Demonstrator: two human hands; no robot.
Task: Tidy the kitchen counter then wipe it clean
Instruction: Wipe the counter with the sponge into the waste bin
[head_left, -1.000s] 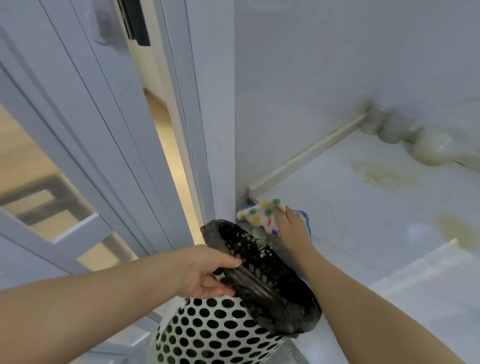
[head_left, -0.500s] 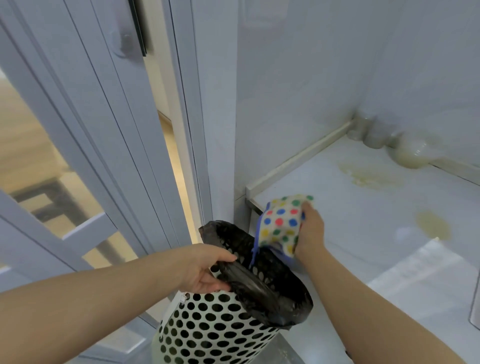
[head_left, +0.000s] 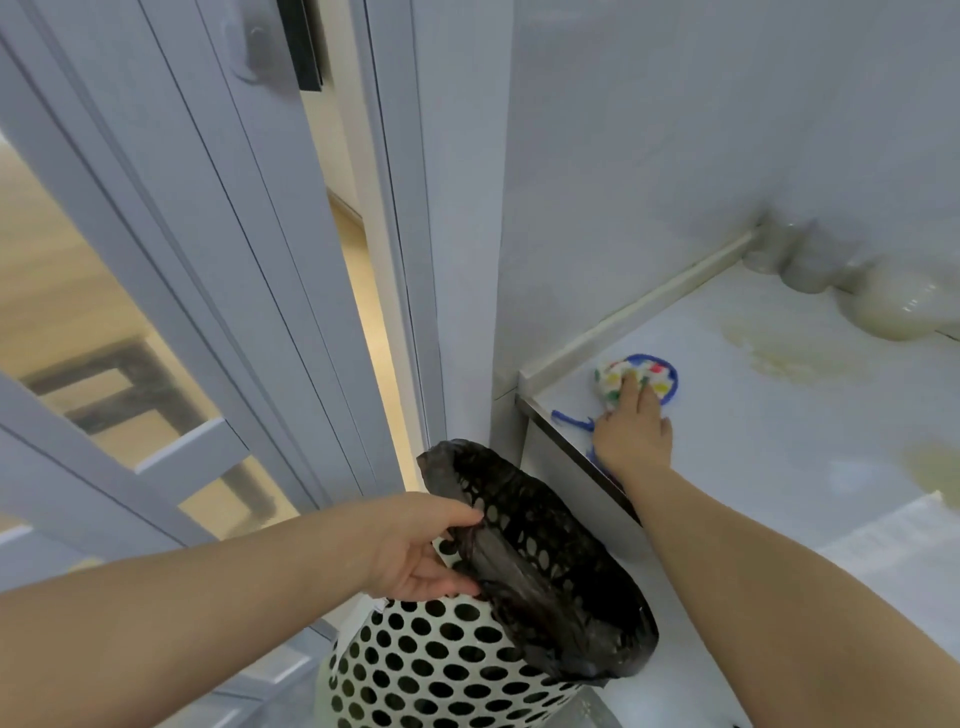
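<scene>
Head view: right grip (head_left: 631, 434) lies flat, fingers stretched out and pressing the dotted cloth (head_left: 615, 378) onto the tabletop (head_left: 753, 447), just inside its near-left corner; the cloth's blue trim trails to the front edge; raised lip (head_left: 639, 317) runs along the wall just beyond the cloth; bare surface stretches right as far as the yellowish stains (head_left: 795, 358); blurry pale vessels (head_left: 904, 312) fill the far corner; left grip (head_left: 415, 545) pinches the rim of the perforated bin (head_left: 441, 665), thumb over and fingers under the black liner (head_left: 545, 561); bin tilted, just below the tabletop edge, contact unclear; sliding door (head_left: 208, 234) close on its left.
</scene>
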